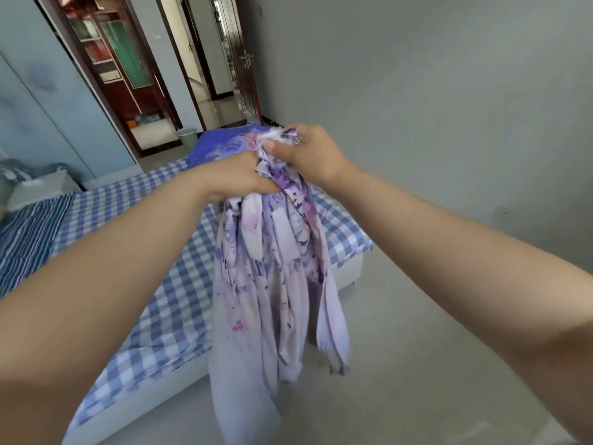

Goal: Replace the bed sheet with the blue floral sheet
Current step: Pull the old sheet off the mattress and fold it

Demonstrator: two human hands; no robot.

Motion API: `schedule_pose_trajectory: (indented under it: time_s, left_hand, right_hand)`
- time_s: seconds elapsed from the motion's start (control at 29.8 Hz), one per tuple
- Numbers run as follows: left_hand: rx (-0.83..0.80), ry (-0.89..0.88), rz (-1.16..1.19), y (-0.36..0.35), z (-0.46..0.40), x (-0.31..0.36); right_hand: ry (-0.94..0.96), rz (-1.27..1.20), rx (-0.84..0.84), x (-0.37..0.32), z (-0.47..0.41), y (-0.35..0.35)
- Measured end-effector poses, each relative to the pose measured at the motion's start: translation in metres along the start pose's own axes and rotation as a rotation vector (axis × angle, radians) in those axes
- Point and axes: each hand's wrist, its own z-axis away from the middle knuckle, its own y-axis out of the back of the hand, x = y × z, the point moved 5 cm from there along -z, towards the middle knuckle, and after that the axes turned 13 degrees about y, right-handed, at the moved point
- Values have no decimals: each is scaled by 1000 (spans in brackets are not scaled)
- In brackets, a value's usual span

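Both hands hold up a bunched pale lilac sheet with purple and pink floral print [272,284]. It hangs down in front of me over the bed's corner and the floor. My left hand [234,175] grips the gathered top of it. My right hand [305,152] grips the same bunch just above and to the right, with the thumb pressed on the cloth. A folded blue floral sheet [221,144] lies at the far end of the bed. The bed [160,284] is covered in blue and white check fabric.
Striped blue bedding [29,239] lies at the bed's left side. A pale bin [186,137] stands on the floor beyond the bed, near an open doorway [205,59]. A grey wall [417,91] runs along the right, with bare floor [401,364] beside the bed.
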Motion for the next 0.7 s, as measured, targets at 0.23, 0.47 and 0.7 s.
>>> schedule_pose_trajectory:
  time_s: [0.23, 0.47, 0.7]
  left_hand:
    - [231, -30, 169, 11, -1, -4]
    - [206, -70, 227, 26, 4, 6]
    - [351, 7, 105, 35, 14, -5]
  right_hand:
    - [-68, -66, -41, 45, 49, -4]
    - [-378, 397, 9, 177, 143, 5]
    - [-834, 436, 140, 225, 224, 77]
